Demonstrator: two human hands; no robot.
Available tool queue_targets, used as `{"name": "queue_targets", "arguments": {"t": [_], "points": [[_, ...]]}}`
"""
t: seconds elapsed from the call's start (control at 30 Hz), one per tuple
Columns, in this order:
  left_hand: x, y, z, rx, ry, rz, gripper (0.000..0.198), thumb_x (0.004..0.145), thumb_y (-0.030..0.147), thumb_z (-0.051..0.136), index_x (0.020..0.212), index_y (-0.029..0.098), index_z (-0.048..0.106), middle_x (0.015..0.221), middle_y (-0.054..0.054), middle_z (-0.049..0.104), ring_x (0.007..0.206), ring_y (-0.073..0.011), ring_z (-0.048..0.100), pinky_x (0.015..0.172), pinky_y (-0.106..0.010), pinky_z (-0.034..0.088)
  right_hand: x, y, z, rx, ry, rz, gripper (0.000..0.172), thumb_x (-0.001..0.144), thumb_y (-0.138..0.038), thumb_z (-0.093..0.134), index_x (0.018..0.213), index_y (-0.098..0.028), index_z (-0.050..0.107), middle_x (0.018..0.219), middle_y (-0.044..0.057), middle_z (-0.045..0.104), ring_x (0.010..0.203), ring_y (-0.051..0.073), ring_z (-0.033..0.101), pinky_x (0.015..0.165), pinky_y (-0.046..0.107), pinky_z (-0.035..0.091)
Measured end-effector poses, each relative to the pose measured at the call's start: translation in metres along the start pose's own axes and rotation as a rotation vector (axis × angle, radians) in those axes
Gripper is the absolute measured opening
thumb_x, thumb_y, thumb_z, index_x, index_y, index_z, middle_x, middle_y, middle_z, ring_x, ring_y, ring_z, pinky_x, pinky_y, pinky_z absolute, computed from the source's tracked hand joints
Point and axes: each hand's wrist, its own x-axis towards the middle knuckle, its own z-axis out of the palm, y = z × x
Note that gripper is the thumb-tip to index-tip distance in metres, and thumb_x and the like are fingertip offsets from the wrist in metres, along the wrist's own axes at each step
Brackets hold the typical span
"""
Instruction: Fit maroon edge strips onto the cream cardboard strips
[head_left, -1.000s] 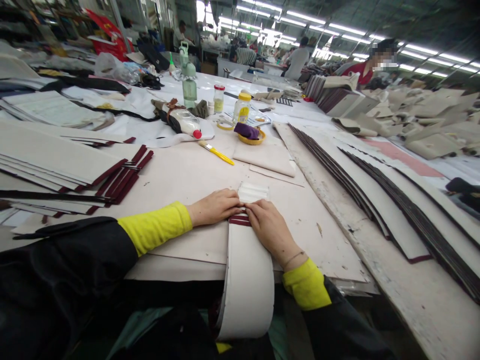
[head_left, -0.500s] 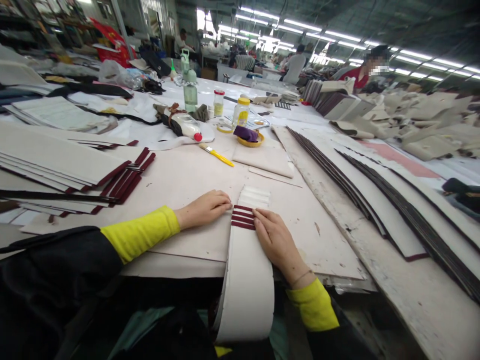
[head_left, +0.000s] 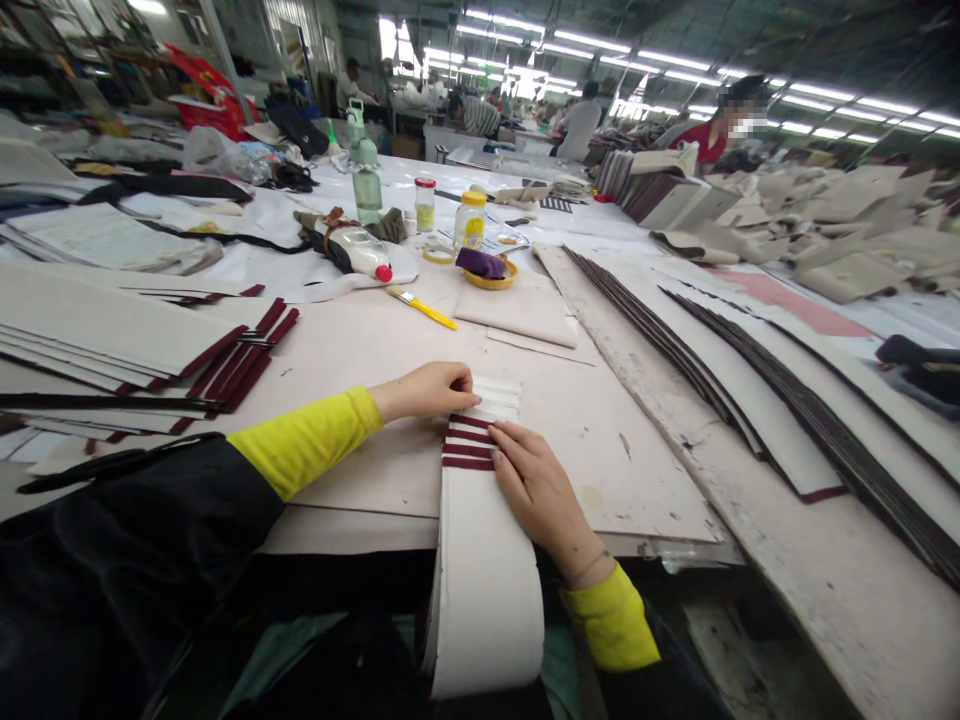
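A stack of long white strips with dark red ends (head_left: pixel 484 560) lies over the table's near edge and curls down towards my lap. The red ends are fanned out in steps. My left hand (head_left: pixel 424 391) rests at the stack's far left corner, fingers bent and pinching a strip's end. My right hand (head_left: pixel 536 492) lies flat along the right side of the stack, fingers stretched out and pressing on the red ends. Both sleeves are yellow under black.
More red-edged strips (head_left: pixel 225 360) are piled at the left. A yellow brush (head_left: pixel 421 308), a glue bottle (head_left: pixel 358 250), jars (head_left: pixel 470 220) and a yellow dish (head_left: pixel 480 270) stand behind. Long dark-edged panels (head_left: pixel 750 380) lie at the right. Other people work at the far end.
The strip ends have been slid apart, so more red bands show. My left hand moved to the far corner; my right hand slid back towards me along the stack.
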Motion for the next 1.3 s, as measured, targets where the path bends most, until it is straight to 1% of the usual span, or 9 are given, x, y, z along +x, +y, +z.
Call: {"name": "queue_targets", "arguments": {"t": [0.17,0.3,0.5,0.67,0.83,0.93,1.13,1.2,1.3], "points": [[0.000,0.015,-0.007,-0.230,-0.169,-0.014,0.033,0.079,0.038,0.044,0.096,0.012,0.056,0.079,-0.002,0.060,0.065,-0.0115,0.052,0.058,-0.021,0.041,0.000,-0.002,0.000,-0.015,0.030,0.004,0.032,0.086,-0.024,0.040,0.113,-0.015,0.055,0.114,0.011,0.056,0.109,0.020,0.047,0.095,0.040,0.040],[0.013,0.029,-0.003,-0.061,-0.198,0.026,0.035,0.079,0.034,0.045,0.104,0.012,0.057,0.098,-0.005,0.063,0.082,-0.0137,0.056,0.071,-0.020,0.042,0.000,-0.004,-0.001,-0.021,0.048,0.015,0.031,0.086,-0.024,0.040,0.110,-0.014,0.057,0.111,0.011,0.058,0.105,0.020,0.049,0.094,0.039,0.042],[0.032,0.043,0.014,0.144,-0.274,0.116,0.041,0.067,0.012,0.054,0.108,0.016,0.057,0.103,-0.002,0.062,0.093,-0.0137,0.056,0.076,-0.017,0.041,0.000,-0.004,-0.001,-0.016,0.067,0.026,0.030,0.085,-0.023,0.042,0.108,-0.015,0.058,0.110,0.011,0.058,0.104,0.020,0.050,0.093,0.038,0.042],[0.023,0.044,0.020,0.259,-0.162,0.222,0.033,0.072,0.011,0.050,0.102,0.016,0.061,0.101,-0.005,0.061,0.093,-0.0169,0.055,0.081,-0.023,0.041,-0.001,-0.003,-0.001,-0.016,0.084,0.045,0.029,0.084,-0.023,0.043,0.108,-0.016,0.058,0.109,0.010,0.059,0.103,0.020,0.050,0.093,0.037,0.041],[0.007,0.043,0.025,0.368,-0.034,0.396,0.024,0.082,0.015,0.042,0.094,0.014,0.062,0.093,-0.008,0.057,0.089,-0.0182,0.053,0.081,-0.028,0.040,-0.001,-0.004,-0.002,-0.013,0.113,0.078,0.026,0.083,-0.023,0.044,0.106,-0.019,0.057,0.105,0.009,0.059,0.100,0.021,0.051,0.090,0.039,0.042],[0.000,0.043,0.028,0.450,-0.027,0.446,0.022,0.085,0.017,0.040,0.092,0.013,0.061,0.090,-0.009,0.056,0.085,-0.0184,0.052,0.078,-0.029,0.040,-0.002,-0.005,-0.002,-0.018,0.126,0.093,0.024,0.083,-0.021,0.044,0.103,-0.018,0.056,0.102,0.009,0.059,0.098,0.020,0.052,0.089,0.038,0.042],[-0.010,0.045,0.033,0.540,-0.055,0.517,0.023,0.079,0.021,0.050,0.098,0.010,0.055,0.095,-0.012,0.053,0.091,-0.0216,0.046,0.082,-0.031,0.037,-0.004,-0.003,0.001,-0.015,0.176,0.134,0.017,0.080,-0.020,0.044,0.095,-0.018,0.052,0.091,0.008,0.058,0.090,0.021,0.052,0.082,0.039,0.044],[-0.012,0.044,0.034,0.542,-0.040,0.498,0.024,0.080,0.022,0.049,0.100,0.010,0.054,0.096,-0.011,0.052,0.090,-0.0216,0.046,0.081,-0.032,0.037,-0.004,0.000,0.002,-0.018,0.220,0.163,0.021,0.079,-0.022,0.046,0.099,-0.017,0.049,0.092,0.010,0.056,0.091,0.022,0.052,0.082,0.041,0.044],[-0.013,0.043,0.036,0.542,-0.013,0.487,0.024,0.083,0.022,0.044,0.102,0.011,0.053,0.095,-0.011,0.051,0.088,-0.0214,0.046,0.078,-0.032,0.038,0.000,0.004,0.004,0.007,0.246,0.206,0.038,0.078,-0.023,0.047,0.114,-0.013,0.041,0.107,0.015,0.052,0.103,0.024,0.049,0.089,0.045,0.041]]}}
